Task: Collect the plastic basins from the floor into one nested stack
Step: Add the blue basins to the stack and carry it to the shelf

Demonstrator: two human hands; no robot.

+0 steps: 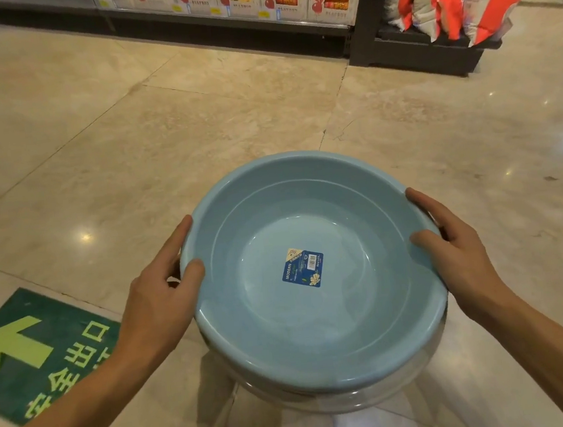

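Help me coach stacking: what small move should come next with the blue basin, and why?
Probably press the round light-blue plastic basin straight down. Both hands, left and right, grip opposite rims, and it already sits in the paler basin below, whose rim shows beneath.

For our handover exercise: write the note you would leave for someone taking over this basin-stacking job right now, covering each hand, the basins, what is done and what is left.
Left hand: gripping the left rim of the top blue basin, thumb inside.
Right hand: gripping the right rim the same way.
Basins: the blue one sits nested on at least one more basin below; the count is hidden.
Done: a nested stack is held.
Left: no loose basins show on the floor in view; check outside the frame.
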